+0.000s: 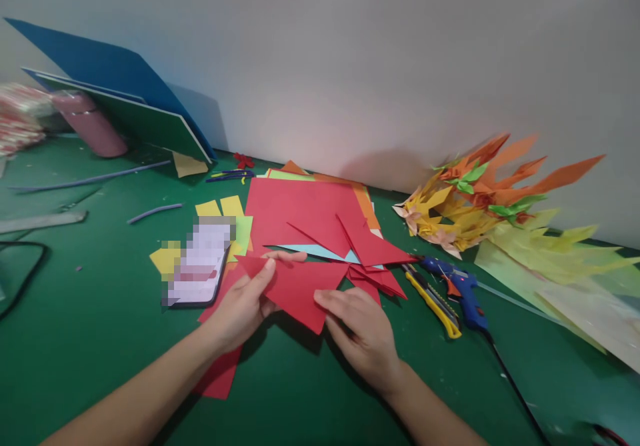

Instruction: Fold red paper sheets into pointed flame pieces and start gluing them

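Note:
A red sheet of paper (307,289) with angled edges is held up between both hands, above the table. My left hand (253,296) grips its left end, thumb on top and fingers behind. At the lower right edge my right hand (357,326) pinches the same paper between thumb and fingers. Just beyond lie a stack of coloured paper with a red sheet (305,199) on top and several folded red paper pieces (375,246). A strip of red paper (217,373) lies beneath my left forearm, partly hidden.
A phone (200,266) rests on yellow paper pieces at left. To the right are a yellow utility knife (433,299), a blue glue gun (463,289) with a cord, and orange-yellow folded-paper decorations (480,193). A pink bottle (93,123) and blue board (115,73) stand back left.

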Available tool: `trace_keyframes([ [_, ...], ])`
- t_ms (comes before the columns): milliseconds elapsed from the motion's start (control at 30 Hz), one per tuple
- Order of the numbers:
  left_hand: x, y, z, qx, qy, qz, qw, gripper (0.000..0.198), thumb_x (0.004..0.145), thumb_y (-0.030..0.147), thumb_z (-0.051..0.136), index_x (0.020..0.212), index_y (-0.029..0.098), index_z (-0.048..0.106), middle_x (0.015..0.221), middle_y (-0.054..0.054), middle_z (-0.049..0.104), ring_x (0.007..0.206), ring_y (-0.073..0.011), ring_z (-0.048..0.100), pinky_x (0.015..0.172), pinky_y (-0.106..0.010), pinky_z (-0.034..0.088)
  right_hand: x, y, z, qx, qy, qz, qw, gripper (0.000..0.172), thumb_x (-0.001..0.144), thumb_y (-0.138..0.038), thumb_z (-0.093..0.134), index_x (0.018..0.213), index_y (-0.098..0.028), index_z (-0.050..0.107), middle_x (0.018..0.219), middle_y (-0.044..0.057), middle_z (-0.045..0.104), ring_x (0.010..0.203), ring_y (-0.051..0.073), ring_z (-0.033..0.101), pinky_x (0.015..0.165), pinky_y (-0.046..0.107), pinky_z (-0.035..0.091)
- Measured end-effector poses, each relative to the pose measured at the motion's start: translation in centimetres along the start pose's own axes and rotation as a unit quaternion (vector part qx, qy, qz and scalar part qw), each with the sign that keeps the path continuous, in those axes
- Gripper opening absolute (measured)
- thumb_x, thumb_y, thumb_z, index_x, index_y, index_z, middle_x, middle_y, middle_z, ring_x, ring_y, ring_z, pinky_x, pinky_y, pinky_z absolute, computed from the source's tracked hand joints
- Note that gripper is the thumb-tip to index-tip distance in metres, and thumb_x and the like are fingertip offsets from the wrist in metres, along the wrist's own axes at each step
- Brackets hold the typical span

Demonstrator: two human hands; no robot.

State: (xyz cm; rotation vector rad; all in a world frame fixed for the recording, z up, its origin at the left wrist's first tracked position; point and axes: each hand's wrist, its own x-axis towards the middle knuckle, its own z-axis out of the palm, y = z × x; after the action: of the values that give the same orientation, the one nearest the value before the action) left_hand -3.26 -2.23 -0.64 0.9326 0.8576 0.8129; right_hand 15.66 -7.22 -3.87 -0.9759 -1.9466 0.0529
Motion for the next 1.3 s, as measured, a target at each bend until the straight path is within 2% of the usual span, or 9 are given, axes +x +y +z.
trace_keyframes([
  [200,0.1,-0.8,-0.6,-0.014,-0.043,-0.019,0.999,0.048,0.086,0.061,0.053,0.120,0.027,0.057,0.133,-0.008,0.057,0.114,-0.0267,0.057,0.086,-0.037,0.051,-0.1,0.0,-0.2,0.028,0.009,0.020,0.999,0.017,0.093,-0.011,0.052,0.097,-0.019,0.067,0.089,0.006,0.075,0.078,0.016,0.068,0.066,0.028,0.051],
  [400,0.0,-1.9,-1.4,-0.005,-0.126,0.076,0.989,0.062,0.072,0.056,0.074,0.123,0.026,0.054,0.135,-0.011,0.054,0.126,-0.0323,0.048,0.098,-0.044,0.044,-0.2,-0.6,-0.8,0.035,0.022,0.015,0.999,0.014,0.094,-0.016,0.053,0.090,-0.019,0.067,0.081,0.005,0.074,0.070,0.015,0.067,0.063,0.028,0.049],
  [533,0.2,-2.0,-1.5,-0.009,-0.181,0.088,0.980,0.061,0.071,0.048,0.079,0.123,0.028,0.054,0.132,-0.010,0.056,0.128,-0.0319,0.047,0.102,-0.045,0.042,0.1,-1.0,-0.7,0.098,0.021,0.038,0.994,0.020,0.095,-0.029,0.055,0.081,-0.020,0.067,0.070,0.003,0.072,0.063,0.014,0.067,0.058,0.024,0.050],
  [633,0.3,-2.0,-1.5,-0.023,-0.192,0.085,0.977,0.061,0.070,0.044,0.080,0.123,0.027,0.055,0.129,-0.009,0.058,0.126,-0.0312,0.049,0.101,-0.045,0.042,0.4,-1.1,-0.5,0.156,0.044,0.077,0.984,0.027,0.092,-0.037,0.059,0.072,-0.020,0.066,0.064,0.002,0.070,0.057,0.013,0.066,0.055,0.022,0.051],
  [767,0.1,-1.9,-1.5,0.000,-0.160,0.045,0.986,0.052,0.076,0.044,0.075,0.121,0.026,0.055,0.124,-0.009,0.062,0.119,-0.0284,0.056,0.096,-0.041,0.047,0.3,-1.0,-0.4,0.195,0.093,0.186,0.959,0.039,0.086,-0.044,0.063,0.056,-0.020,0.056,0.052,0.000,0.061,0.050,0.014,0.060,0.048,0.022,0.049],
  [900,-0.2,-1.5,-1.3,0.020,-0.069,-0.025,0.997,0.044,0.079,0.043,0.072,0.116,0.022,0.059,0.117,-0.009,0.068,0.104,-0.0263,0.065,0.088,-0.037,0.052,-0.1,-0.8,-0.4,0.238,0.097,0.305,0.917,0.047,0.085,-0.050,0.060,0.052,-0.020,0.047,0.038,-0.007,0.042,0.032,0.008,0.041,0.035,0.019,0.037],
  [1033,-0.2,-0.8,-1.0,0.007,-0.002,-0.102,0.995,0.042,0.069,0.045,0.079,0.096,0.015,0.068,0.093,-0.011,0.075,0.084,-0.0280,0.071,0.079,-0.038,0.054,-0.1,-0.4,-0.2,0.268,0.124,0.410,0.863,0.035,0.076,-0.052,0.068,0.069,-0.020,0.056,0.041,-0.009,0.043,0.028,0.007,0.038,0.029,0.017,0.030],
  [1133,0.0,-0.3,-1.0,-0.008,0.013,-0.128,0.992,0.039,0.066,0.040,0.082,0.091,0.013,0.070,0.088,-0.012,0.076,0.080,-0.0285,0.072,0.077,-0.038,0.055,0.0,-0.1,-0.1,0.279,0.140,0.446,0.839,0.033,0.072,-0.049,0.071,0.078,-0.020,0.056,0.046,-0.009,0.046,0.029,0.006,0.039,0.030,0.017,0.032],
  [1300,-0.1,0.6,-1.0,-0.027,0.020,-0.161,0.986,0.046,0.062,0.034,0.086,0.100,0.013,0.068,0.092,-0.013,0.075,0.083,-0.0292,0.072,0.076,-0.037,0.057,-0.1,-0.2,0.0,0.274,0.134,0.432,0.849,0.039,0.079,-0.041,0.067,0.108,-0.020,0.052,0.049,-0.010,0.049,0.033,0.008,0.042,0.033,0.019,0.037],
])
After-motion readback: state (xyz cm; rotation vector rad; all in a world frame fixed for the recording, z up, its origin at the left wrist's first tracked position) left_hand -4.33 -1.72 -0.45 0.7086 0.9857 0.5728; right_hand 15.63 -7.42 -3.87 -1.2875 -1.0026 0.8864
